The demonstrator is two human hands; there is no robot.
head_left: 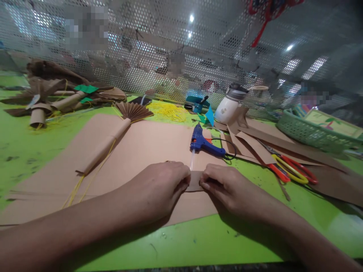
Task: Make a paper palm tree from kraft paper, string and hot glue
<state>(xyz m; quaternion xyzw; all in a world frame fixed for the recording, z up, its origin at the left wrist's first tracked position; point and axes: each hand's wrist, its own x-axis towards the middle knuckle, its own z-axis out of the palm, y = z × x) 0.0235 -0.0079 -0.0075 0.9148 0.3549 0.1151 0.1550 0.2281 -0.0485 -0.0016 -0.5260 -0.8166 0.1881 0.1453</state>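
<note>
Brown paper, a short strip (195, 180), lies at the centre of the dial, twelve pointing away from the person. The left hand (167, 183) pinches its nine o'clock end and the right hand (227, 185) its three o'clock end, fingertips drawn close on both. Only the middle shows, so I cannot tell whether the ends are folded. If one hand pulled or pressed harder, the strip could skew, crease or tear.

Under it lie larger paper sheets (159, 139), spreading towards ten o'clock. They look loose, so pushing on the strip might make them slide and spoil its alignment. Any wet glue below could also bond the strip to a sheet, though I see none.

Just beyond, towards one o'clock, a blue glue gun (204, 145) rests on its side. Its glue stick (193, 160) points back at the gap between the hands, and the nozzle faces twelve. A forward knuckle could knock the stick and swing the gun round; if the tip is hot, which cannot be seen, it could burn skin or mark paper. The cord (227, 155) behind the grip might snag a sleeve or finger.

At ten o'clock, a paper tube (106, 147) with a pleated fan trails yellow strands (75, 189) towards the left forearm, which could catch and drag them. Near three o'clock, scissors (280, 174) lie among paper offcuts on the green table (198, 245); a careless reach there might meet a blade.
</note>
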